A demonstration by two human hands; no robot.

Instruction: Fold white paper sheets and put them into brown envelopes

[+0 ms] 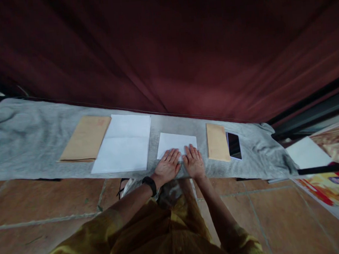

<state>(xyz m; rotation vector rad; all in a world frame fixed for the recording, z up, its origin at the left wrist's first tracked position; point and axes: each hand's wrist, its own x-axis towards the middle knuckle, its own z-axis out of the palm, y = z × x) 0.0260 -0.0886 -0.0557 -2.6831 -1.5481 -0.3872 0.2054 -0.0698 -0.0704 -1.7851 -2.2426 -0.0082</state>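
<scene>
A folded white sheet of paper (176,140) lies on the grey cloth in front of me. My left hand (169,164) rests flat on its near left part, fingers stretched out. Beside it, my right hand (193,161) presses flat on the near right part, fingers also extended. Both hands hide the sheet's near edge. Left of it lie larger white sheets (124,146) with a crease across them. A stack of brown envelopes (85,138) sits further left, touching those sheets. On the right is a smaller brown envelope (217,142).
A smartphone (234,145) lies right of the small envelope. Grey cloth (256,151) covers the narrow work surface. Behind it hangs a dark red curtain (164,64). At the lower right are a white sheet (308,152) and a colourful printed bag (336,194) above the tiled floor (276,220).
</scene>
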